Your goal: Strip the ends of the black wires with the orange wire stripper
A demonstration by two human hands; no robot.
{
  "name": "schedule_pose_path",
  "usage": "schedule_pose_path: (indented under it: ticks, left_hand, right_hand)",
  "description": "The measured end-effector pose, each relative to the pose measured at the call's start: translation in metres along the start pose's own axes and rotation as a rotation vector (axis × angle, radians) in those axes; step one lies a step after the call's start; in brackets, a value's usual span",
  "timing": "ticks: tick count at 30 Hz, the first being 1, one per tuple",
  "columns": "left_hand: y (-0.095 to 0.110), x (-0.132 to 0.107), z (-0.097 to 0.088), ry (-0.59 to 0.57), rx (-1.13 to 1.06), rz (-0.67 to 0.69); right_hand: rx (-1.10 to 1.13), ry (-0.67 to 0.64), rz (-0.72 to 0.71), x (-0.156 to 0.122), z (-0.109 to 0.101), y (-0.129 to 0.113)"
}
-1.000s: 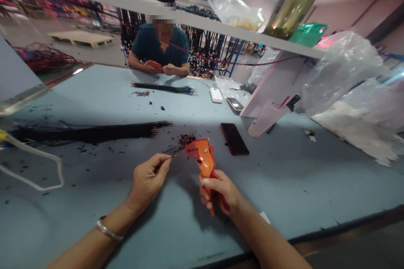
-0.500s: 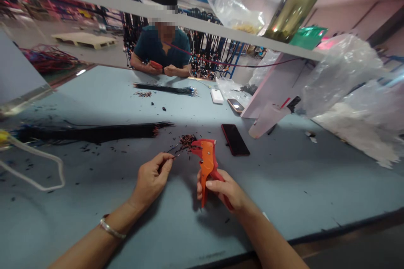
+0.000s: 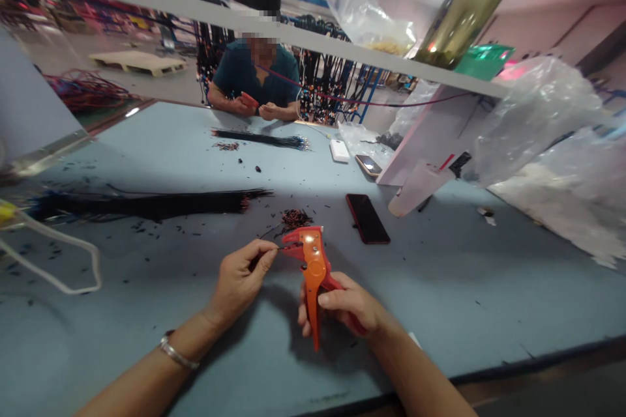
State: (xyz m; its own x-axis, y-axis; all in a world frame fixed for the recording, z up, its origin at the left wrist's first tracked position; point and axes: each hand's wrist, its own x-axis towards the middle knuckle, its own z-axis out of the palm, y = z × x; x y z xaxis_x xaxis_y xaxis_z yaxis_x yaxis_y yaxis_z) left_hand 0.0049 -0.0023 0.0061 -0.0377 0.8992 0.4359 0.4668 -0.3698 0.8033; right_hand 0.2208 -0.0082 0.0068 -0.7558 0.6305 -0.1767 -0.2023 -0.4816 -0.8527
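My right hand (image 3: 345, 309) grips the handles of an orange wire stripper (image 3: 312, 267), held upright over the blue table (image 3: 440, 273). My left hand (image 3: 240, 277) pinches a thin dark wire (image 3: 274, 249) whose tip sits in the stripper's jaws. A small heap of stripped wire bits (image 3: 293, 217) lies just beyond the tool. A long bundle of black wires (image 3: 147, 203) lies to the left.
A black phone (image 3: 368, 217) lies right of the heap. Farther back are two more phones (image 3: 339, 150) and another wire bundle (image 3: 259, 138). A person in a dark shirt (image 3: 257, 75) sits across the table. Plastic bags (image 3: 548, 143) pile at the right; a white cord (image 3: 59, 260) loops at left.
The stripper has come down and left toward my left hand, and the wire tip now sits in its jaws. Both hands moved slightly closer together.
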Motion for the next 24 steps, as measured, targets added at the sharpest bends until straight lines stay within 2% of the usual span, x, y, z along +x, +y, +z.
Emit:
schedule_pose_path:
  ticks: [12, 24]
  left_hand:
    - [0.0001, -0.0027, 0.0015, -0.046, -0.045, -0.068]
    - [0.0022, -0.0038, -0.0004, -0.084, -0.049, -0.050]
  right_hand:
    - [-0.049, 0.026, -0.018, 0.0012, 0.0008, 0.0027]
    - [-0.096, 0.036, -0.018, 0.0008, 0.0014, 0.0017]
